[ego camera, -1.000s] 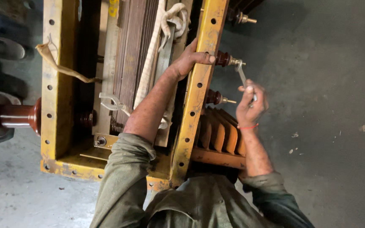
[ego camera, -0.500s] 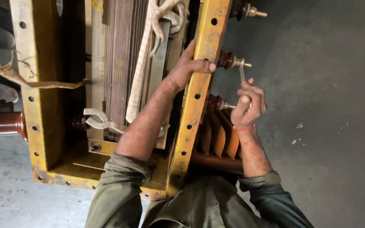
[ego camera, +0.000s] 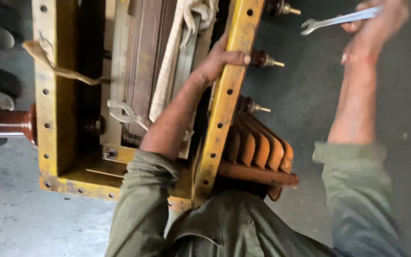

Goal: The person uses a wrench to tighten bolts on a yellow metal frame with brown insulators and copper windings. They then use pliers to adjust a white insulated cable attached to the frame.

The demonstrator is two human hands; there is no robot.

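Left hand (ego camera: 217,62) grips the yellow frame (ego camera: 224,100) rail at 12 o'clock, thumb over the edge. Right hand (ego camera: 374,21) at 2 o'clock, closed around a spanner (ego camera: 334,20), held clear of the studs (ego camera: 272,62), above grey floor (ego camera: 310,95).

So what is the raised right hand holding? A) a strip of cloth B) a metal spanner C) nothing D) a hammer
B: the right hand grips a silver open-ended spanner, lifted away from the yellow frame that the left hand grasps.
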